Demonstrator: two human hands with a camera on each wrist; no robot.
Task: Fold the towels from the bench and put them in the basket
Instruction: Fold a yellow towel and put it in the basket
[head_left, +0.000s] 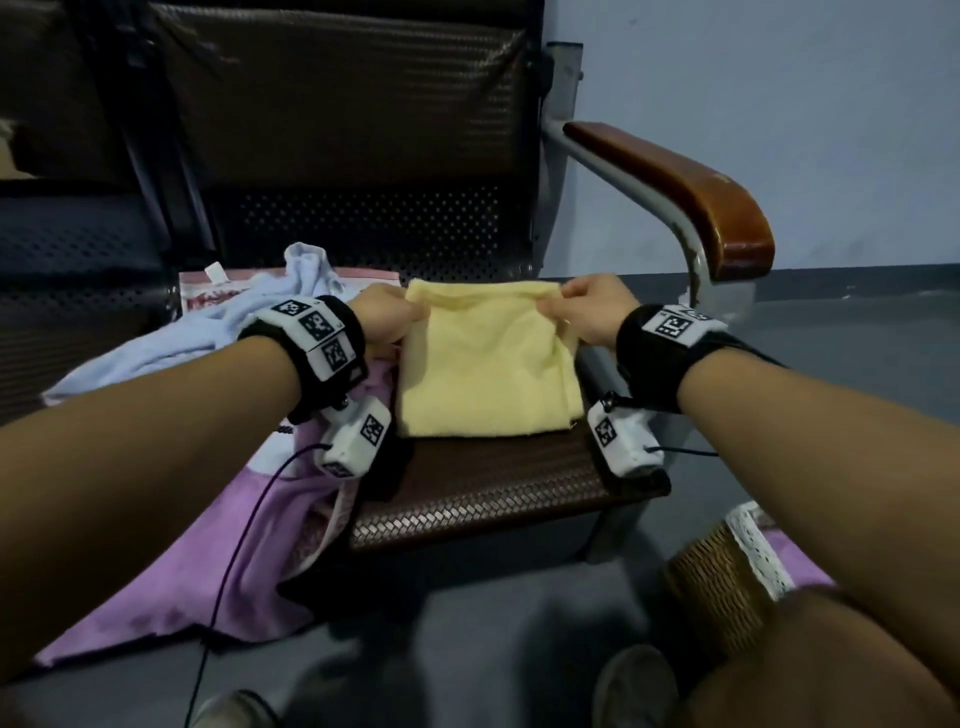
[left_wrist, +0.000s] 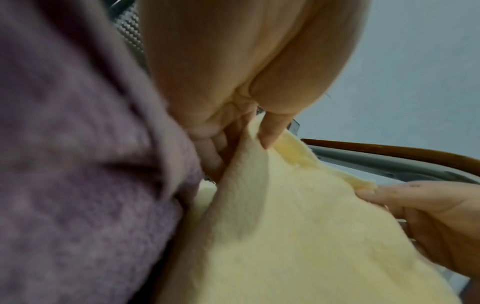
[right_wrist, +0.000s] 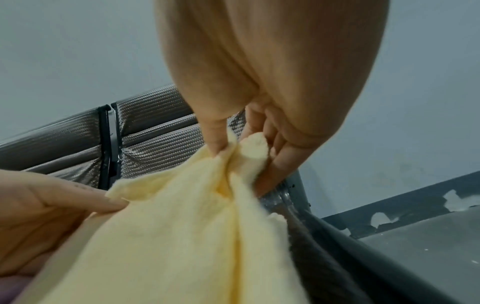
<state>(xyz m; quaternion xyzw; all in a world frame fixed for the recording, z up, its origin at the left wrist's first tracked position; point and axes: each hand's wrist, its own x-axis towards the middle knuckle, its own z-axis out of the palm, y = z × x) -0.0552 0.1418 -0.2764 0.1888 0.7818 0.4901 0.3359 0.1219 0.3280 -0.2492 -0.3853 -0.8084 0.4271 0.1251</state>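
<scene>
A pale yellow towel lies folded on the brown woven bench seat. My left hand pinches its far left corner and my right hand pinches its far right corner. The left wrist view shows thumb and fingers of the left hand closed on the yellow towel. In the right wrist view the right hand bunches the yellow towel corner. A woven basket with lace trim stands on the floor at lower right, holding purple cloth.
A purple towel hangs off the seat's left front. A light blue towel and a pink printed cloth lie behind my left wrist. A wooden armrest rises at the right. Feet show on the grey floor below.
</scene>
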